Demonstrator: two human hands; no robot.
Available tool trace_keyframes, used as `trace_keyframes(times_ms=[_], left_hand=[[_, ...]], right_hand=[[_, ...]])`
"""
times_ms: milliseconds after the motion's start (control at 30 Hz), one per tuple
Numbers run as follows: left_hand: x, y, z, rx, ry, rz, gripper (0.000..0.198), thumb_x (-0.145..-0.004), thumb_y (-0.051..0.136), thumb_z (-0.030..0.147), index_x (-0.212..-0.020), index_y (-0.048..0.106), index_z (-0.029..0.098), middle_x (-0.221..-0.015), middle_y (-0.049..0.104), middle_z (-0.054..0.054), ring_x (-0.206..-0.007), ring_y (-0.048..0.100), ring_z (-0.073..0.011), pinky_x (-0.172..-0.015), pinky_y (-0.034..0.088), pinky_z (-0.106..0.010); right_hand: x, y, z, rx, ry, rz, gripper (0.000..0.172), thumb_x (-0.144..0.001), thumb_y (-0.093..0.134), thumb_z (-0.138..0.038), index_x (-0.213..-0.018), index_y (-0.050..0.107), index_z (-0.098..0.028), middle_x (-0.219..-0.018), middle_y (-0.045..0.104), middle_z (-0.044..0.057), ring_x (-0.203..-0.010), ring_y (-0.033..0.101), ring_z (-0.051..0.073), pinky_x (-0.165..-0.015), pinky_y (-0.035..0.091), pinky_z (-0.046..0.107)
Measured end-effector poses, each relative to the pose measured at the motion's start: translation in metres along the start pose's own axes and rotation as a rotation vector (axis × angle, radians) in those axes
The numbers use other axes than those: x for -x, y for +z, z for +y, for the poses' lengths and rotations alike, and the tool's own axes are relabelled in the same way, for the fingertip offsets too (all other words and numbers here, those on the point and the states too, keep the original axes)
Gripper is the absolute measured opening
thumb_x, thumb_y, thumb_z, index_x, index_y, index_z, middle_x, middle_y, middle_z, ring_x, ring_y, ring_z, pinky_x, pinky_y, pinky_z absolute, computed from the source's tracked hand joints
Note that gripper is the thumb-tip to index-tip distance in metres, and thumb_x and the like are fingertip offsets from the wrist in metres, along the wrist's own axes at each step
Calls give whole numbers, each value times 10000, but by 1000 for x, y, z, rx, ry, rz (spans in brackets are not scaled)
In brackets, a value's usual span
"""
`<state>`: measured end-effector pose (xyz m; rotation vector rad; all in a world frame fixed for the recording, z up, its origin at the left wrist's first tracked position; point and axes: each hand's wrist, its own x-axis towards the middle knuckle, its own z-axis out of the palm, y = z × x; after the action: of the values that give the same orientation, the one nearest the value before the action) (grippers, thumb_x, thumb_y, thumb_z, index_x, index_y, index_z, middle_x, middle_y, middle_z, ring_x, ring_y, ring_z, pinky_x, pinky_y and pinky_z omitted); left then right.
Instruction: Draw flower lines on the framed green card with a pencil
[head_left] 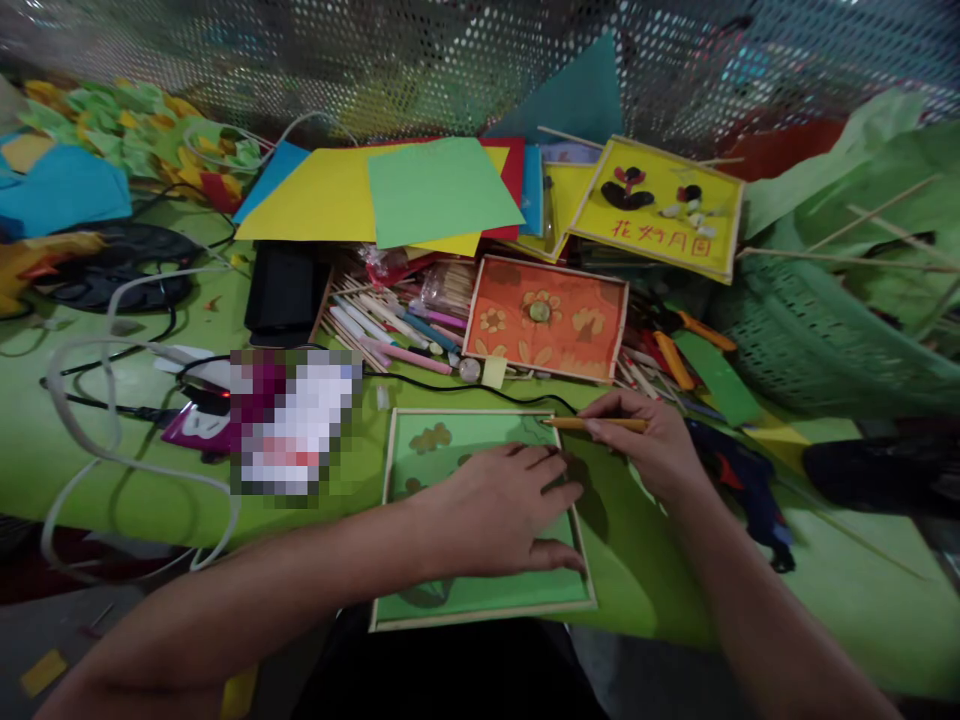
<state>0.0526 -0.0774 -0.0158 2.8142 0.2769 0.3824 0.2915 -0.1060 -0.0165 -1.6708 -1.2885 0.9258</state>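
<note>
A green sheet in a thin wooden frame [480, 598] lies at the table's front edge, with dark drawn shapes on it. My left hand [517, 505] rests flat across its middle and right side, fingers spread, hiding part of the drawing. In my right hand [645, 440] is a yellow pencil [600, 424], pinched between thumb and fingers. Its tip meets the sheet's upper right corner, where faint lines show. Beyond the frame lies an orange framed picture [547, 318] with flower shapes.
A yellow framed picture [660, 208], stacked coloured papers [442, 190] and many pens [390, 320] fill the back. At right are a green basket [840, 330] and a dark blue glue gun [750, 490]. A black cable [465, 388] runs behind the frame; a white cable [60, 400] loops at left.
</note>
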Motion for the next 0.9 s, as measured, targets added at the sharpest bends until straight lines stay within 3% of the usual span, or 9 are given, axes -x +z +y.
trace_keyframes(times_ms=[100, 267, 400, 900], left_hand=[[3, -20, -17, 0, -53, 17, 403, -1003, 559, 478, -1180, 699, 145, -1282, 703, -122, -1192, 650, -261, -1024, 494, -400], [17, -42, -39, -97, -163, -38, 364, -989, 597, 430, -1210, 705, 162, -1364, 677, -115, -1253, 632, -278, -1092, 438, -437], [24, -41, -44, -81, -181, -124, 415, -969, 619, 421, -1295, 674, 169, -1464, 609, -118, -1333, 584, -287, -1146, 385, -454], [24, -43, -44, -46, -199, -165, 456, -940, 654, 415, -1332, 662, 182, -1500, 577, -110, -1361, 560, -289, -1138, 388, -446]], right_hand=[[-1, 0, 0, -35, 9, 11, 139, -713, 801, -300, -779, 746, -190, -658, 642, 2, -549, 517, 119, -498, 374, 252], [-1, 1, 1, -17, 10, 5, 130, -718, 795, -295, -776, 743, -192, -662, 644, -3, -542, 495, 109, -498, 354, 247], [-1, 2, 0, 18, 9, 0, 135, -741, 793, -309, -803, 747, -198, -628, 614, -18, -528, 485, 110, -491, 344, 249], [1, 3, -2, -34, 8, 21, 136, -699, 844, -284, -770, 763, -201, -692, 691, 14, -590, 572, 135, -545, 427, 266]])
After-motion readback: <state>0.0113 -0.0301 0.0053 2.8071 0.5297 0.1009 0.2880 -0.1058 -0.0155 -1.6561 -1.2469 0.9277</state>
